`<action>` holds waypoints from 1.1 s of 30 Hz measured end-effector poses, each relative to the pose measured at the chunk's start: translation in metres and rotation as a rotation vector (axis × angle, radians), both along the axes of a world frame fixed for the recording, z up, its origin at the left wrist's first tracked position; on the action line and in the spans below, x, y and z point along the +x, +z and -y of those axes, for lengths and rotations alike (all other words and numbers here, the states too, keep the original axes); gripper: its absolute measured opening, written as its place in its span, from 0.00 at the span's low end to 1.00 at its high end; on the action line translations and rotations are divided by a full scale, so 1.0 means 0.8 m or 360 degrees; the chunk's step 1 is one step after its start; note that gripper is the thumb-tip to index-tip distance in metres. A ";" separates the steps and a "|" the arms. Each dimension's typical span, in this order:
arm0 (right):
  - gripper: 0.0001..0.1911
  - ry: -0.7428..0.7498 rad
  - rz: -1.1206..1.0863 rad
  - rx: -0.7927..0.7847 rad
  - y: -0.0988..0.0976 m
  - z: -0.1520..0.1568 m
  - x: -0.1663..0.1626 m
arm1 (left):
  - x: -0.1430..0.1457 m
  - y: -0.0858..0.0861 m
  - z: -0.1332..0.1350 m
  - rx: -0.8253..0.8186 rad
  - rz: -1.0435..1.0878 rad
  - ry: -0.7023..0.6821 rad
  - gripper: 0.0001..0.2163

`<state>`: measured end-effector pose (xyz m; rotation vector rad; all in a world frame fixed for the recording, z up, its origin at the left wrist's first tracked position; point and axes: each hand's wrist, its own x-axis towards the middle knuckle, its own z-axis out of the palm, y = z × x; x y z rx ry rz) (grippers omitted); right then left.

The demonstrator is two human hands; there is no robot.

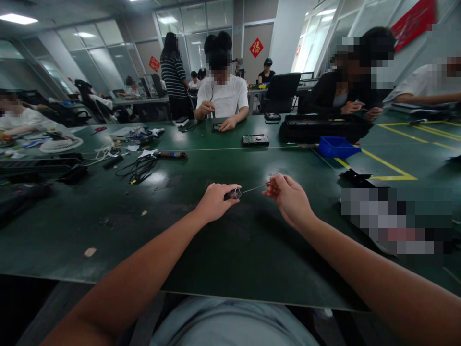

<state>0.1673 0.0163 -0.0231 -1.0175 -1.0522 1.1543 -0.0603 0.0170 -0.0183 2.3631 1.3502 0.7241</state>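
My left hand point(216, 202) is closed around a dark screwdriver handle with a metal collar point(236, 193) showing past my fingers. A thin metal shaft point(254, 189) runs from the collar to the right. My right hand point(288, 197) pinches the far end of that shaft between its fingertips. Both hands hover just above the dark green table point(201, 240), a short gap apart.
A blue bin point(336, 146), a hard drive point(255, 140), a black flat device point(324, 127), tangled cables point(139, 169) and a small white fan point(60, 144) lie farther back. Several other people sit across and at the sides of the table. A blurred object sits at my right.
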 end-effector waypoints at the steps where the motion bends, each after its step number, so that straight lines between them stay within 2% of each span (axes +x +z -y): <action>1: 0.13 0.0004 0.0066 0.0045 -0.001 0.000 0.001 | 0.001 0.000 0.000 0.0006 -0.0020 -0.0010 0.18; 9: 0.15 -0.0101 0.0882 0.0416 0.010 0.015 0.001 | 0.004 -0.007 0.000 0.0021 -0.0104 -0.0067 0.20; 13: 0.13 -0.0060 0.1102 0.0523 0.018 0.022 0.001 | 0.006 -0.010 -0.001 0.0021 -0.0181 -0.0070 0.20; 18: 0.12 -0.0148 0.1302 0.0584 0.023 0.023 0.004 | 0.005 -0.010 -0.001 -0.0030 -0.0152 -0.0100 0.19; 26: 0.12 -0.0197 0.1332 0.0559 0.027 0.023 0.006 | 0.001 -0.002 -0.001 -0.0173 0.0336 0.0089 0.16; 33: 0.12 -0.0201 0.1275 0.0555 0.030 0.027 0.010 | 0.002 0.010 -0.005 -0.0577 0.0959 0.0201 0.17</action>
